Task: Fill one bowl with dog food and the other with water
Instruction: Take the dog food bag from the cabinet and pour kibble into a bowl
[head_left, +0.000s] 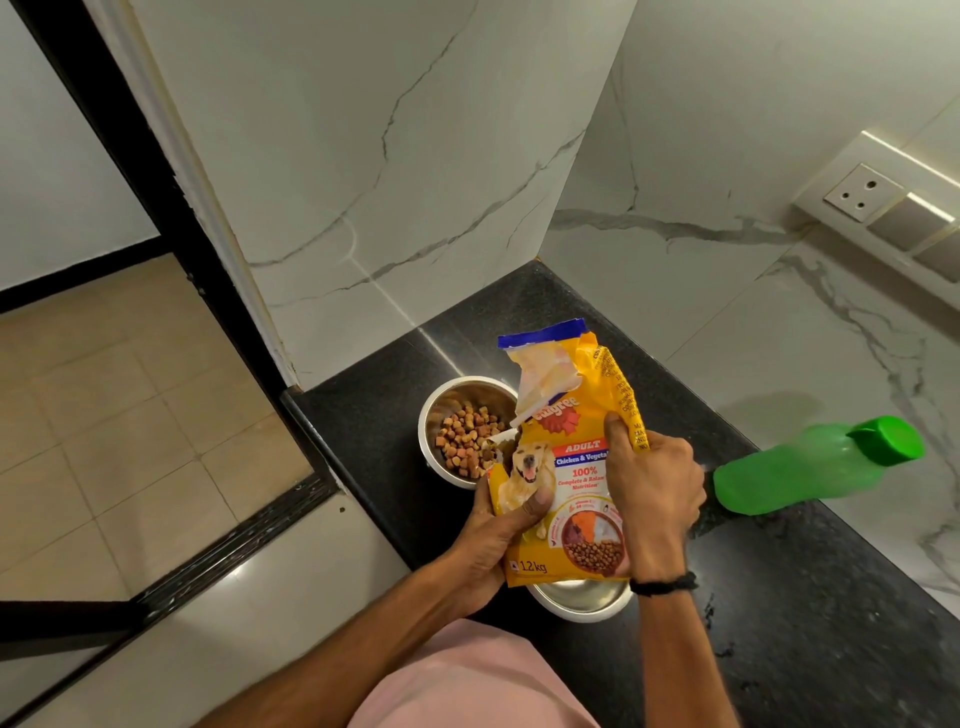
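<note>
I hold a yellow dog food bag (569, 467) upright over the black counter (779, 597). My left hand (498, 540) grips its lower left edge, thumb on the front. My right hand (652, 488) pinches the bag's right side near the torn top. Behind the bag, a steel bowl (457, 410) holds brown kibble (467, 441). A second steel bowl (582, 597) sits nearer to me, mostly hidden under the bag; its contents are not visible. A green water bottle (810, 467) with its cap on stands to the right of my hands.
White marble walls enclose the counter at the back and right. A socket and switch panel (893, 202) is on the right wall. The counter's left edge drops to a tiled floor (130, 415) beside a black door frame (156, 208).
</note>
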